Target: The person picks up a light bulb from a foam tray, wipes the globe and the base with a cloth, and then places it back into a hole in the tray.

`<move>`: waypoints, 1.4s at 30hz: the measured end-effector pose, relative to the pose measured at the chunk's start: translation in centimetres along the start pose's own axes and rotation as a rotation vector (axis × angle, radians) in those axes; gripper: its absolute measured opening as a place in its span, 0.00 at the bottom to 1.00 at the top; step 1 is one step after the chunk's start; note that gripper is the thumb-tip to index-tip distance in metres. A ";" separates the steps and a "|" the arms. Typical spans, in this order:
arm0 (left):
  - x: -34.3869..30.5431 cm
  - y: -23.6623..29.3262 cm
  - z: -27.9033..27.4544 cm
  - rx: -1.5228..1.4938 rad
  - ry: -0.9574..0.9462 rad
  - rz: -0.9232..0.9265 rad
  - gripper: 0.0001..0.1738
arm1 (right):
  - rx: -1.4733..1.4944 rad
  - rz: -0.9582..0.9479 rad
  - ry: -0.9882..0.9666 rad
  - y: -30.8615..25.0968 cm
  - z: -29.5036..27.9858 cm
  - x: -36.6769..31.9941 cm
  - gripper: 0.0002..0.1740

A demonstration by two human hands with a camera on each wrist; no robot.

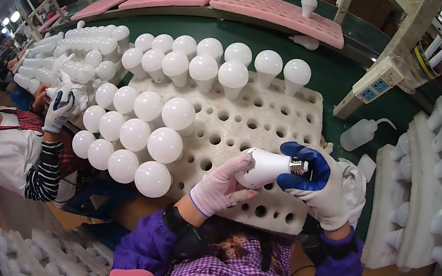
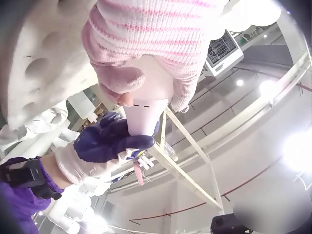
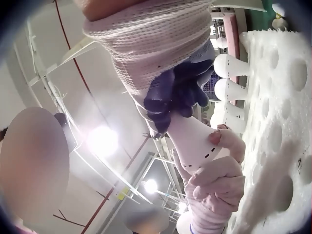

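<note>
A white light bulb lies sideways between my two hands, above the foam tray. My left hand, in a pink-striped glove with a bare fingertip showing, grips the bulb's round end. At the other end, my right hand, in a white glove with blue-coated fingers, curls round the metal screw cap. Dark dashes mark the bulb body in the left wrist view. From the right wrist, blue fingers cover the cap, and the left hand cups the dome.
Rows of bulbs stand in the tray's left and back. Pink foam pads line the back shelf. To the right are a squeeze bottle, a socket strip and more bulb-filled foam. Another person works at left.
</note>
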State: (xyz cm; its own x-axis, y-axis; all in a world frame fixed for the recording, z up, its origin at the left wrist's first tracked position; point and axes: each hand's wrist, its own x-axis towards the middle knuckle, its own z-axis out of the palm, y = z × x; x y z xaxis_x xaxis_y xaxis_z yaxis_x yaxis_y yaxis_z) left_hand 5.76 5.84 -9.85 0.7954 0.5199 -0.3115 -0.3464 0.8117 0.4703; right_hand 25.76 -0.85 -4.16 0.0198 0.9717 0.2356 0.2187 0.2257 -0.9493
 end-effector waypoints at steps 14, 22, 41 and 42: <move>0.0 -0.2 1.4 0.499 -0.014 0.369 0.48 | 0.325 0.217 0.110 -0.2 0.0 -0.3 0.27; 0.0 -0.4 2.2 0.909 0.114 0.615 0.47 | 0.411 0.418 0.212 -1.0 0.5 -0.2 0.13; 0.6 0.0 1.1 0.707 0.019 0.494 0.46 | 0.297 0.316 0.121 -0.5 0.1 0.6 0.21; 0.7 -0.1 1.0 0.705 0.008 0.507 0.46 | 0.298 0.312 0.139 -0.5 0.2 0.8 0.20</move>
State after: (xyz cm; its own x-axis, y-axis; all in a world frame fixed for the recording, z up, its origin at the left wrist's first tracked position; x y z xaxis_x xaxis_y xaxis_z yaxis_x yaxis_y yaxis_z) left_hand 6.88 5.90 -9.26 0.6240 0.7784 0.0693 -0.2665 0.1287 0.9552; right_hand 25.51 -0.16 -3.50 0.1758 0.9823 -0.0646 -0.1083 -0.0459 -0.9931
